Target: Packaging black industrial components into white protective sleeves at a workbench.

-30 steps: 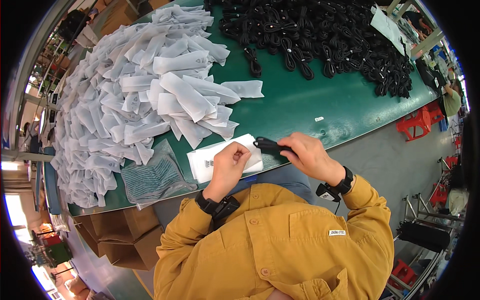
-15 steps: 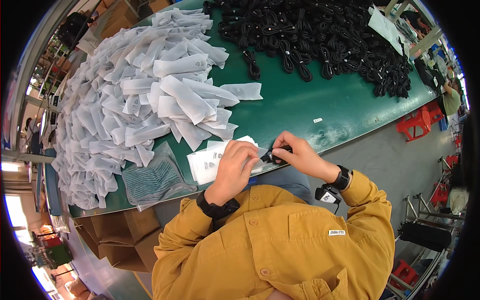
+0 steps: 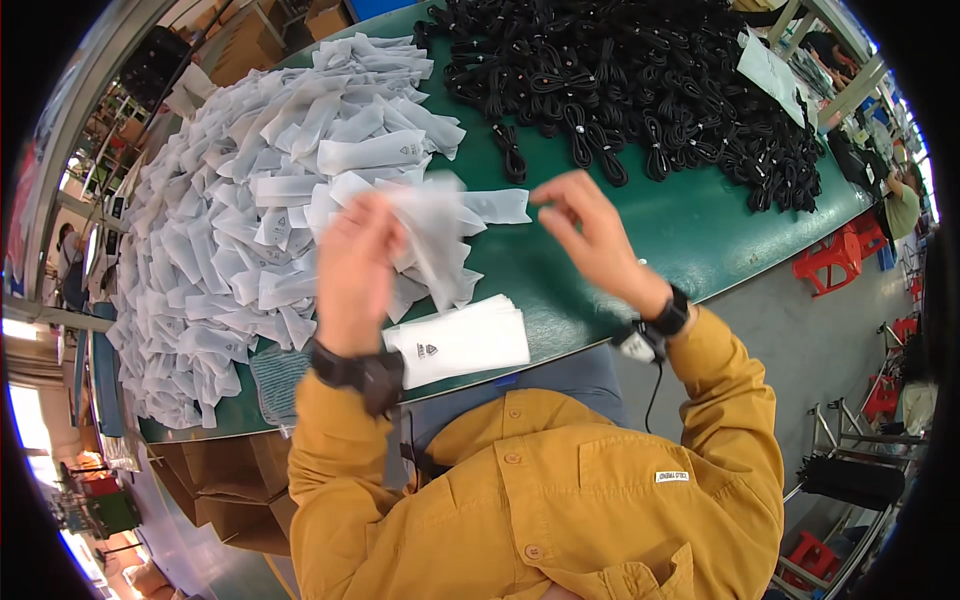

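My left hand (image 3: 353,265), smeared by motion, is over the near edge of a heap of filled white pouches (image 3: 235,215). Its fingers are closed on a translucent white pouch (image 3: 432,230), also blurred; what is inside it cannot be made out. Over the green table to the right, my right hand (image 3: 592,235) holds nothing, its thumb and fingers apart. Below the hands, a stack of flat white pouches (image 3: 470,345) lies at the table's front edge. Coiled black cables (image 3: 600,75) form a large heap at the back right.
The green table (image 3: 740,235) slopes away to the right in the view. A ribbed grey-green cloth (image 3: 280,385) lies left of the stack. Cardboard boxes (image 3: 235,470) stand below the front edge. A white sheet (image 3: 772,75) rests on the cables; red stools (image 3: 830,260) stand beyond.
Both hands have moved up and away from the flat pouch stack and apart from each other. The black cable bundle between them is no longer visible; my left hand now carries a pouch over the heap.
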Demonstrator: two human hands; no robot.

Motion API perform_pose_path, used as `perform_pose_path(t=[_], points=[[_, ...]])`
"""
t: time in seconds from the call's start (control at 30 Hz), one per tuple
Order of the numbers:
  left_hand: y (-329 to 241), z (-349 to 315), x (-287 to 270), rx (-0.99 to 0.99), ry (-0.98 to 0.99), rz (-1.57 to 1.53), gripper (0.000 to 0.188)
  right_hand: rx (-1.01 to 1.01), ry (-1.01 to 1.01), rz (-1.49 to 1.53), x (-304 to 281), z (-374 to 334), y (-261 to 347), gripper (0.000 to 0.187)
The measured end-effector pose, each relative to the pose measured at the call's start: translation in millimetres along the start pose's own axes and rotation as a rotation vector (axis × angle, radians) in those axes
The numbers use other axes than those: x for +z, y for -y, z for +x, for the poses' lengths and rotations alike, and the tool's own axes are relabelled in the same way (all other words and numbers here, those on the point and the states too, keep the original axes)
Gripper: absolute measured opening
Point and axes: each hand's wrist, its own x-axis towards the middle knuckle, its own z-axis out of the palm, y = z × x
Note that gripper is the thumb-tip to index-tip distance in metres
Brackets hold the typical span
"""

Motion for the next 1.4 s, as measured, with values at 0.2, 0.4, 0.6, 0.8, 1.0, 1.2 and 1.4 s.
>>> perform_pose_path(t=[0.2,0.4,0.6,0.8,1.0,1.2,1.4], points=[[-7,-23,35,0.401,-0.123,0.933,0.025,-0.118,0.043,-0.483,8,68,-93,0.026],[92,-89,46,0.178,0.309,0.975,0.02,-0.038,0.334,-0.732,12,67,-88,0.033],[107,-94,49,0.372,0.281,1.227,0.011,-0.044,0.35,-0.772,5,10,-46,0.035],[107,-98,51,0.198,0.157,1.062,0.007,-0.242,0.218,-0.766,-18,-14,-44,0.038],[104,-96,51,-0.006,0.092,0.915,0.007,-0.176,0.129,-0.949,-42,-39,-71,0.041],[107,-95,53,-0.026,0.042,0.894,0.008,0.624,0.249,0.122,-40,-55,-16,0.041],[104,-95,52,-0.022,0.02,0.875,0.007,0.108,0.247,0.081,-1,-79,7,0.04]])
